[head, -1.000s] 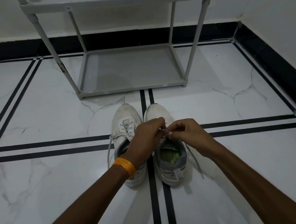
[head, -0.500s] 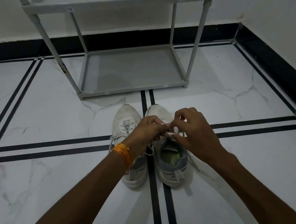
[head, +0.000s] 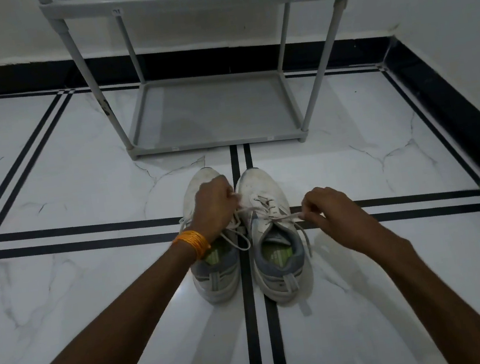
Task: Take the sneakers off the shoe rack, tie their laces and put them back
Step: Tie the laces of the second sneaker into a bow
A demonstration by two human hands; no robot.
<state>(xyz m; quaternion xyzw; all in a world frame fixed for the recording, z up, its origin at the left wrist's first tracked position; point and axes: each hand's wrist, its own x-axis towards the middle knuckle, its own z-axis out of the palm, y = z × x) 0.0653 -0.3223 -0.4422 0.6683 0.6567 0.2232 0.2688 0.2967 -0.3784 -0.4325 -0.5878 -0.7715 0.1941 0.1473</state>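
Fingers (head: 308, 209) of right hand (head: 328, 213) pinch a lace end; left hand (head: 214, 206) pinches the other, both pulled apart over right sneaker (head: 269, 227) at frame centre. Risk: a slipped lace, knot goes slack. Left sneaker (head: 214, 273) w/ loose laces. Glossy marble floor (head: 80, 187); empty shoe rack (head: 211, 115) beyond, by wall.

Home entryway corner: grey shoe rack (head: 211, 112) against white wall, marble-look floor (head: 59, 187), black skirting (head: 5, 79).

Glossy marble-look floor (head: 80, 187), matt grey rack (head: 196, 1), perhaps plastic, and scuffed white sneakers (head: 262, 209) with cloth laces (head: 271, 219).
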